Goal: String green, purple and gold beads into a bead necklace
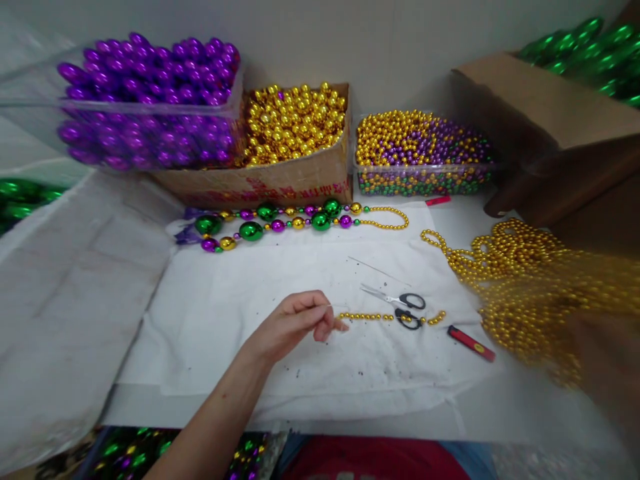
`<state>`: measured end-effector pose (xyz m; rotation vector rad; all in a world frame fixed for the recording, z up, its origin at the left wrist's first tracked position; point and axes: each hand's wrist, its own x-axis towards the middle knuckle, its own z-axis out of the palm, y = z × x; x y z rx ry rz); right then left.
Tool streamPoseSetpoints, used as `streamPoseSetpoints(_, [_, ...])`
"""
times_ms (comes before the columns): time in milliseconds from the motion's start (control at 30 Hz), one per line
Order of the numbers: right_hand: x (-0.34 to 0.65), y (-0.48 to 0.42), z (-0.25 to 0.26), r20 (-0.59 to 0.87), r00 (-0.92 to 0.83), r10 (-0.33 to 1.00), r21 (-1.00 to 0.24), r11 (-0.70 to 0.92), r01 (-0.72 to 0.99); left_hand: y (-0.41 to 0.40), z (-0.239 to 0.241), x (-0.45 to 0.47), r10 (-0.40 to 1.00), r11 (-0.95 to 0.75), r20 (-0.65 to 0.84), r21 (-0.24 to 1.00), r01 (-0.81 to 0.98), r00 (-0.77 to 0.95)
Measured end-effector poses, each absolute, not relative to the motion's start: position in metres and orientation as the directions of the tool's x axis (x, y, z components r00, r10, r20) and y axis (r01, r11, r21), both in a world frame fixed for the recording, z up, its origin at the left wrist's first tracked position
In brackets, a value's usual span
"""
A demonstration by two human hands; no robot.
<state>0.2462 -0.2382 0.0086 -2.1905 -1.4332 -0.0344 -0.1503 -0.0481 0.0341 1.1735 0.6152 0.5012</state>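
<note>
My left hand point(297, 321) is closed in a pinch above the white cloth point(235, 353), gripping the end of a string of small gold beads point(367, 317). The beads trail rightward from the fingertips over one handle of the scissors point(393, 297), whose blades are parted. Above the scissors lies a thin needle point(379, 270), and a red lighter point(471, 343) rests to their right. At the far right, my right hand point(600, 353) is smeared by motion beside a heap of gold bead strands point(520, 260); its fingers cannot be made out.
Along the back stand a clear bin of purple beads point(150, 100), a cardboard box of gold beads point(295, 127) and a tub of small mixed beads point(425, 150). A finished-looking necklace point(277, 225) lies before them. Brown cardboard point(550, 100) juts in at right.
</note>
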Motion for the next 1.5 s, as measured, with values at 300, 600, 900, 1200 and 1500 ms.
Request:
streamPoseSetpoints(300, [0.188,-0.214,0.003,-0.061,0.075,0.995,-0.346,-0.091,0.934,-0.073,0.034,-0.111,0.616,0.191,-0.324,0.946,0.263,0.718])
streamPoseSetpoints(600, [0.090,-0.169,0.037,0.246,0.243,0.938,-0.804,0.057,0.592,-0.082,0.037,-0.089,0.542,0.027,-0.303,0.939,0.344,0.784])
streamPoseSetpoints(900, [0.093,-0.156,0.018,0.055,0.105,0.993,-0.901,0.004,0.435,-0.078,0.025,-0.097,0.548,0.106,-0.311,0.947,0.304,0.777])
streamPoseSetpoints(1200, [0.086,-0.168,0.005,-0.379,0.222,0.898,-0.907,-0.312,-0.284,-0.081,0.017,-0.095,0.553,0.274,-0.420,0.907,0.319,0.719])
streamPoseSetpoints(1500, [0.094,-0.182,0.005,-0.210,0.434,0.876,-0.955,-0.279,0.102,-0.101,-0.003,-0.064,0.557,0.513,-0.513,0.831,0.215,0.653])
